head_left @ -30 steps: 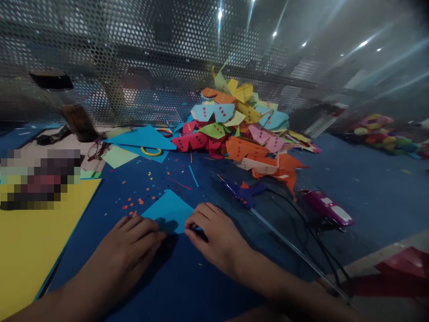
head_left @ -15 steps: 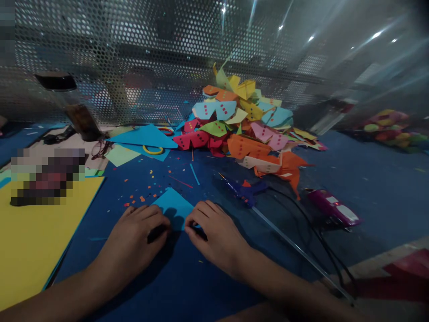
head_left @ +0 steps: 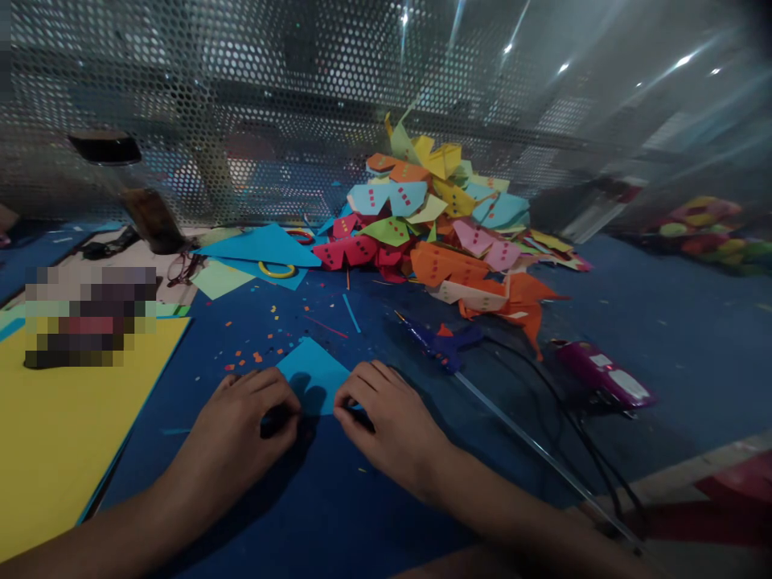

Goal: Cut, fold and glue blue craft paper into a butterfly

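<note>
A small piece of blue paper (head_left: 314, 374), with its pointed top facing away from me, lies on the dark blue table between my hands. At its left side my left hand (head_left: 247, 418) is closed, fingers curled and thumb meeting the fingertips at the near edge. My right hand (head_left: 389, 422) pinches the right part of that same edge between thumb and forefinger. Both hands cover the paper's side corners. To the right of my right hand lies a blue glue gun (head_left: 443, 346) with a long clear glue stick (head_left: 519, 430) out of its back.
Folded paper butterflies (head_left: 434, 225) are heaped at the back. Yellow-handled scissors (head_left: 277, 269) lie partly under blue paper. Yellow sheets (head_left: 72, 434) and a dark-lidded bottle (head_left: 150, 213) are at left. A purple device (head_left: 603, 374) and a cable (head_left: 564, 402) lie right. Paper scraps dot the table.
My left hand has shifted very slightly left along the paper's near edge. The right hand and the paper look the same; the view has moved a little.
</note>
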`<state>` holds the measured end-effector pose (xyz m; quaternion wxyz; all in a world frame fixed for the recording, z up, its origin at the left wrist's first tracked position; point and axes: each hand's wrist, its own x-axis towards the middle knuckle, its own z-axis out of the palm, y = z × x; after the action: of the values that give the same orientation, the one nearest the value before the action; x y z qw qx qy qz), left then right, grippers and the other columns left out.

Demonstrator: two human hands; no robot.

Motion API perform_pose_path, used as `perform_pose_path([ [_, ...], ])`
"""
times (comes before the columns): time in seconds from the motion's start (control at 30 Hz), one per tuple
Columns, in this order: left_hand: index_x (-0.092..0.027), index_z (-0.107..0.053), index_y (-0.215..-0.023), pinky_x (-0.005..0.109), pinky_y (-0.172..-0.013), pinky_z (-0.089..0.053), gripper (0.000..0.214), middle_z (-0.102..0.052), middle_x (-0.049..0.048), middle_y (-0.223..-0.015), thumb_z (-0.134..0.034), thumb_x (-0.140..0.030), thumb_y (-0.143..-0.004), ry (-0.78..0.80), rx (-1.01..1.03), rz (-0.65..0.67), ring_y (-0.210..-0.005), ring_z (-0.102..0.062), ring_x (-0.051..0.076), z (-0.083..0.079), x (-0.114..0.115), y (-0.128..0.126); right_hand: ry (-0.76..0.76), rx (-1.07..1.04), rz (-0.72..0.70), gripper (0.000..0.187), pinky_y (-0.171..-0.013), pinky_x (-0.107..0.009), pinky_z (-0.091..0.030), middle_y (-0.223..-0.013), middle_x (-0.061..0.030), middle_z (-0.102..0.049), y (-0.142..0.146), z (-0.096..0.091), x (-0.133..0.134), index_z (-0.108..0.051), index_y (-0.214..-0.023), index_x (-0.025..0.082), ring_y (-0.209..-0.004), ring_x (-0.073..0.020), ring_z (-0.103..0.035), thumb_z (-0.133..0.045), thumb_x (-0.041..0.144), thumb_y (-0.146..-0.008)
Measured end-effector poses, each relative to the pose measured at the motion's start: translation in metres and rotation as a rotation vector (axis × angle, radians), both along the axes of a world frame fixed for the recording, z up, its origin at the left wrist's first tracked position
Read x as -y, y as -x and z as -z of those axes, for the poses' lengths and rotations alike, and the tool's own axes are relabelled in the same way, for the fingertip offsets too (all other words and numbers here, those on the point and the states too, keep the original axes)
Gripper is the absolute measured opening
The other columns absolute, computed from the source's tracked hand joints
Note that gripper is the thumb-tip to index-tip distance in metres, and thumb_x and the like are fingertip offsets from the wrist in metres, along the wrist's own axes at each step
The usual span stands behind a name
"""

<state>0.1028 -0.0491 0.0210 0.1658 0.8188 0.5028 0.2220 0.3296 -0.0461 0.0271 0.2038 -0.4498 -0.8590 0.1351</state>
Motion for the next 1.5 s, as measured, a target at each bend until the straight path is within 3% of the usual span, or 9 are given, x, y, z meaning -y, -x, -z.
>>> perform_pose_path([
  [0.23, -0.026, -0.066, -0.073, 0.039, -0.081, -0.036, 0.014, -0.072, -0.003, -0.083, -0.058, -0.028, -0.084, 0.119, -0.012, -0.098, -0.082, -0.066, 0.023, -0.002, 0.0, 0.007, 0.005, -0.017, -0.01, 0.01, -0.084, -0.035, -0.043, -0.096, -0.0028, -0.068, -0.001, 0.002, 0.0, -0.064, -0.089, 0.02, -0.092, -0.0205, -0.059, -0.068, 0.012, -0.092],
  [0.53, -0.027, -0.067, -0.074, 0.041, -0.086, -0.04, 0.016, -0.072, -0.0018, -0.084, -0.057, -0.031, -0.086, 0.095, -0.008, -0.128, -0.083, -0.066, 0.024, 0.002, 0.005, 0.02, 0.011, -0.023, -0.004, 0.01, -0.083, -0.035, -0.044, -0.095, -0.0026, -0.067, -0.001, 0.002, -0.001, -0.064, -0.088, 0.019, -0.092, -0.0205, -0.059, -0.069, 0.012, -0.092],
  [0.87, -0.028, -0.069, -0.073, 0.039, -0.08, -0.044, 0.014, -0.072, -0.0014, -0.082, -0.06, -0.031, -0.084, 0.056, -0.027, -0.129, -0.084, -0.067, 0.025, 0.002, 0.005, 0.027, 0.026, -0.03, -0.006, 0.008, -0.084, -0.035, -0.046, -0.096, -0.0027, -0.067, -0.002, 0.001, 0.0, -0.065, -0.089, 0.019, -0.094, -0.0202, -0.059, -0.068, 0.012, -0.092],
  [1.5, -0.028, -0.069, -0.071, 0.04, -0.076, -0.045, 0.017, -0.073, 0.0019, -0.08, -0.057, -0.035, -0.082, 0.105, -0.028, -0.151, -0.083, -0.065, 0.027, -0.001, 0.005, 0.04, 0.043, -0.025, -0.002, 0.007, -0.086, -0.035, -0.046, -0.098, -0.0028, -0.068, -0.002, 0.002, -0.001, -0.065, -0.091, 0.021, -0.095, -0.02, -0.059, -0.067, 0.014, -0.094],
])
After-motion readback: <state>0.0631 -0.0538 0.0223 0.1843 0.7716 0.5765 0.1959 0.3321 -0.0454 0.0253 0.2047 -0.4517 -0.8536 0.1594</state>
